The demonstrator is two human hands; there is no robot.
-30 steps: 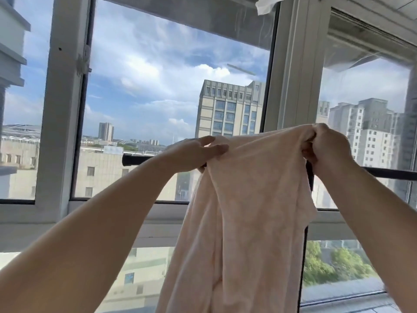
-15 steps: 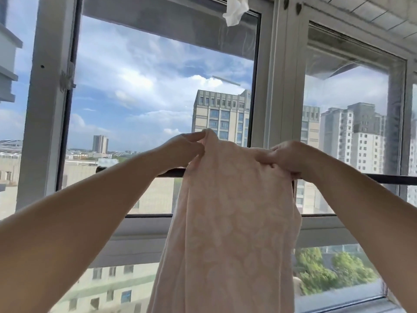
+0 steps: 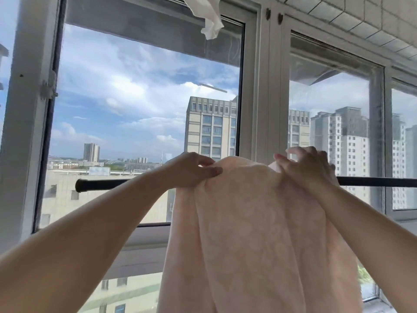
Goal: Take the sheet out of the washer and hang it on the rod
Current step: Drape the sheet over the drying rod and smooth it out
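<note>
Head view shows both hands, left hand (image 3: 191, 170) and right hand (image 3: 309, 170), pinching the pink sheet's (image 3: 255, 233) top fold over the black rod (image 3: 126, 183), probably to spread it evenly.

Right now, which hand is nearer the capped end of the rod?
Left. The left hand pinches the sheet closer to the rod's capped end; the right hand grips the sheet farther along.

sheet (image 3: 259, 233): pale pink, faint pattern, draped down in front of the black rod (image 3: 99, 184)
left hand (image 3: 191, 170): pinches the sheet's top edge
right hand (image 3: 306, 168): grips the top fold
white cloth (image 3: 208, 16): hangs above the window frame (image 3: 259, 86)
</note>
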